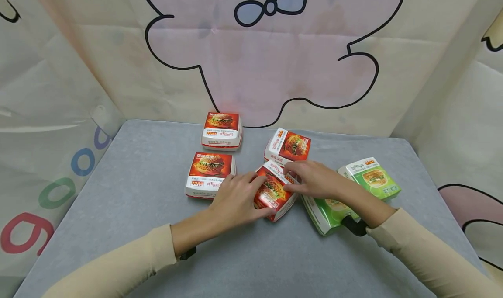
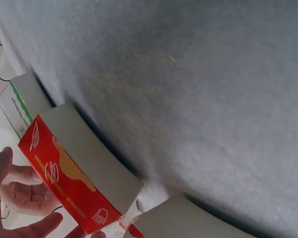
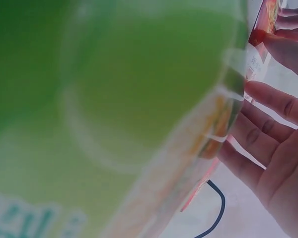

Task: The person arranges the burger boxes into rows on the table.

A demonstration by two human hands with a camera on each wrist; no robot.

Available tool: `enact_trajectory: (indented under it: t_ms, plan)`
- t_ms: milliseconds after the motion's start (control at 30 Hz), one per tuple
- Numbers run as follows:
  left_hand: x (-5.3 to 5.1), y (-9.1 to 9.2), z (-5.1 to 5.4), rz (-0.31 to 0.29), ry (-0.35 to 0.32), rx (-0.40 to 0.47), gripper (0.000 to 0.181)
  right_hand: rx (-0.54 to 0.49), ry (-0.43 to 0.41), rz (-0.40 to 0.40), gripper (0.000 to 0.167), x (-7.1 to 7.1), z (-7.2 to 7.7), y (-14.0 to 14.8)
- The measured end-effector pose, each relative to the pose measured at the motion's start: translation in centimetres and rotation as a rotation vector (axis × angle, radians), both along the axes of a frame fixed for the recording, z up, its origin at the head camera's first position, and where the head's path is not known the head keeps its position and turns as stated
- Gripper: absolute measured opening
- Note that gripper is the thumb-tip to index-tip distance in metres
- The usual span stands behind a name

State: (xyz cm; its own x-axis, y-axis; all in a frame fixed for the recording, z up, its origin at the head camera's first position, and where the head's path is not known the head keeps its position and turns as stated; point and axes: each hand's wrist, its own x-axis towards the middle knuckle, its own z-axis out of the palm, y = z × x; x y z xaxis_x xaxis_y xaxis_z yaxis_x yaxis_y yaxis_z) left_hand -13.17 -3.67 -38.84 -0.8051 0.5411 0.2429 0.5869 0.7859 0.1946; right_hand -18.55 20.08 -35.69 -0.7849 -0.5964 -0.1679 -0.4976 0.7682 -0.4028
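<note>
A red-and-white burger box lies tilted at an angle in the middle of the table, between both hands. My left hand holds it from the left, thumb at its near edge and fingers along its far left side. From the right, my right hand grips its upper right part, with thumb and fingertips on it. In the left wrist view the box's red side shows beside the fingers. Another red burger box sits just behind. A green burger box lies under the right forearm and fills much of the right wrist view, blurred.
Two more red burger boxes, one at the back and one nearer, stand left of the hands. A second green box lies at the right. The grey table meets printed cloth walls behind and at both sides.
</note>
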Motion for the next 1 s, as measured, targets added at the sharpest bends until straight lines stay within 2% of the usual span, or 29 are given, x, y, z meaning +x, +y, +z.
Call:
enact_trajectory:
  t_ms: [133,333,633,867,1000]
  plan:
    - [0.1,0.1,-0.1,0.002,-0.009,-0.026,0.075,0.012,-0.005,-0.009,0.027,0.0,0.1,-0.2]
    - [0.2,0.1,-0.3,0.006,-0.008,-0.020,0.071,0.037,0.023,0.035,0.028,-0.4,0.5,-0.4]
    - [0.1,0.4,-0.4,0.009,-0.020,-0.030,0.070,0.043,-0.001,0.065,0.057,-1.1,1.6,-1.4]
    - [-0.1,0.3,-0.3,-0.014,-0.131,-0.030,0.069,-0.028,-0.046,0.100,0.056,-1.9,1.7,-1.6]
    - [-0.2,0.2,-0.1,-0.021,-0.166,-0.030,0.069,-0.034,-0.075,0.111,0.053,-2.4,1.5,-1.7]
